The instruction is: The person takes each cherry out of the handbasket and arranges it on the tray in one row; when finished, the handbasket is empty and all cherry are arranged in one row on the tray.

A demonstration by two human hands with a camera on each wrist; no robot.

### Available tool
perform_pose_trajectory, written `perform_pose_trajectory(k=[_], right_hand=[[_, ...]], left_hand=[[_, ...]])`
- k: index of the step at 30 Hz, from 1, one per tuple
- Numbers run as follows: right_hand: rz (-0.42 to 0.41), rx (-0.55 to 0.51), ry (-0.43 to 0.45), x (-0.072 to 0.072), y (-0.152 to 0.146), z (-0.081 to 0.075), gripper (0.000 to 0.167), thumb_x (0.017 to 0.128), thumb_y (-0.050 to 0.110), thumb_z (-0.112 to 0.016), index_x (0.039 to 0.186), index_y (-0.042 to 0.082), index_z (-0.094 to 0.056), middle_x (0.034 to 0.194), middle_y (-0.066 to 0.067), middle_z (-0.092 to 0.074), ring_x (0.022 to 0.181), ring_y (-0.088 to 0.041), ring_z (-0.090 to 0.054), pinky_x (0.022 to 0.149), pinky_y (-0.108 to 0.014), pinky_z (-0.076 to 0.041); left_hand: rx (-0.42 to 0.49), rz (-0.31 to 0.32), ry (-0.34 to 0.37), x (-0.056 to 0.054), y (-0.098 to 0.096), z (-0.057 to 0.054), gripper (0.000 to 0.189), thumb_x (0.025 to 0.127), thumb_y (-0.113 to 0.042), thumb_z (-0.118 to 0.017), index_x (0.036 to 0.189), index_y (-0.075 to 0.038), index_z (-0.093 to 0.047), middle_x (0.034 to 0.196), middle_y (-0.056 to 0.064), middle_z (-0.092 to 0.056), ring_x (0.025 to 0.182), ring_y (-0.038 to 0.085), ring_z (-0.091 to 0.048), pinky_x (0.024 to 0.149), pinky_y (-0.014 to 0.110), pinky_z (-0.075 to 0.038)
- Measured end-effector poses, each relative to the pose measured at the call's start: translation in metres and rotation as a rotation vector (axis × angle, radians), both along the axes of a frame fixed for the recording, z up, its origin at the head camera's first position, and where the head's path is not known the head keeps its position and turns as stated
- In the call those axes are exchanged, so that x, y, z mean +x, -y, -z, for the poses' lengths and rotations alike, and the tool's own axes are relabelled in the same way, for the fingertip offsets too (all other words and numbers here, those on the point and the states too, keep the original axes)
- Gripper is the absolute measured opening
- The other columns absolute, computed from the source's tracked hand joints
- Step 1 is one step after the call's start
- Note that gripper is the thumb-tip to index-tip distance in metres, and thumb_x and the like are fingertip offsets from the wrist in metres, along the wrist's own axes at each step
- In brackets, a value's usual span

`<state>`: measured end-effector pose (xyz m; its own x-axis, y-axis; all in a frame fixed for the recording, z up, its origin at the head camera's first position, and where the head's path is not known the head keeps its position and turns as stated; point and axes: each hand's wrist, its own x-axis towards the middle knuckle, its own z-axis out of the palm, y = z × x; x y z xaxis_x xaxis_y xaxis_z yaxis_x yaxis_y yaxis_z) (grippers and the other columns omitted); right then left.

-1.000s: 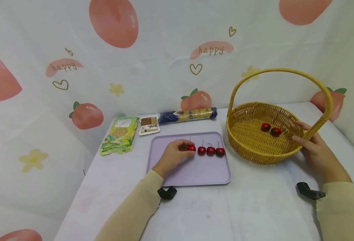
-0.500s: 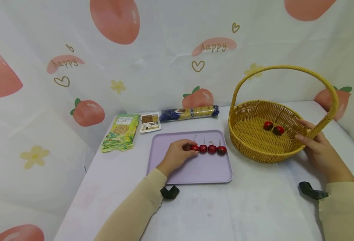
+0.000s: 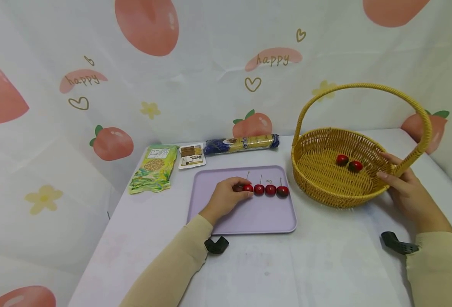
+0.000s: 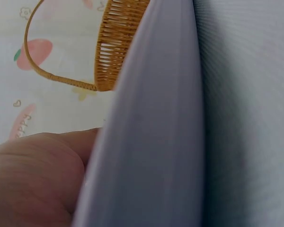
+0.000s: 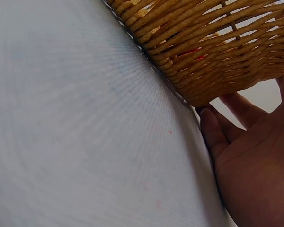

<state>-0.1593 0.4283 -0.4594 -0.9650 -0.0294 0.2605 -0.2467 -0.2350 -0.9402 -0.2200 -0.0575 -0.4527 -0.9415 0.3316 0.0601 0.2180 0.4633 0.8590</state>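
Observation:
My left hand [image 3: 226, 197] pinches a red cherry [image 3: 248, 187] between thumb and fingers over the lilac tray [image 3: 264, 219]. To the right of it, three more stemmed cherries [image 3: 270, 190] stand in a row on the tray. The tray's side wall [image 4: 151, 142] hides most of that hand in the left wrist view. At the right, my right hand [image 3: 408, 194] grips the rim of a yellow wicker basket [image 3: 316, 172], thumb inside near the handle's foot. Two dark-red fruits [image 3: 348, 163] lie in the basket. From the right wrist, fingers [image 5: 213, 130] show against the basket's lower side.
Behind the tray lie a blue and yellow tube-shaped packet [image 3: 243, 144] and a small white and brown packet [image 3: 192, 155]. A green snack bag [image 3: 154, 169] lies at the table's left edge. A printed cloth [image 3: 202, 98] hangs behind the white table [image 3: 249, 273].
The left hand has shifted slightly right with the cherry, bringing it close beside the row. The right hand keeps its hold on the basket rim. The head view has tilted slightly.

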Motion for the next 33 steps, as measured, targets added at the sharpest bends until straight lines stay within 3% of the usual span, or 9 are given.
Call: perform_pose_trajectory(k=[23, 33], right_hand=[[-0.022, -0.029, -0.035, -0.0013, 0.0006, -0.0012, 0.053, 0.112, -0.010, -0.041, 0.161, 0.008, -0.048, 0.151, -0.004, -0.049, 0.130, -0.010, -0.054, 0.102, -0.018, -0.043], [-0.032, -0.050, -0.046, -0.0013, -0.0003, 0.0011, 0.053, 0.111, -0.012, -0.040, 0.159, 0.008, -0.051, 0.147, -0.004, -0.054, 0.126, -0.012, -0.056, 0.101, -0.017, -0.045]], left_hand=[[-0.023, 0.006, -0.009, -0.0014, 0.0014, -0.0017, 0.035, 0.092, -0.014, -0.091, 0.125, -0.012, -0.080, 0.111, 0.001, -0.071, 0.097, 0.018, -0.063, 0.087, 0.035, -0.052], [-0.044, 0.010, -0.025, -0.0013, -0.0010, -0.0002, 0.036, 0.091, -0.016, -0.092, 0.125, -0.012, -0.080, 0.106, 0.002, -0.065, 0.097, 0.020, -0.059, 0.086, 0.037, -0.049]])
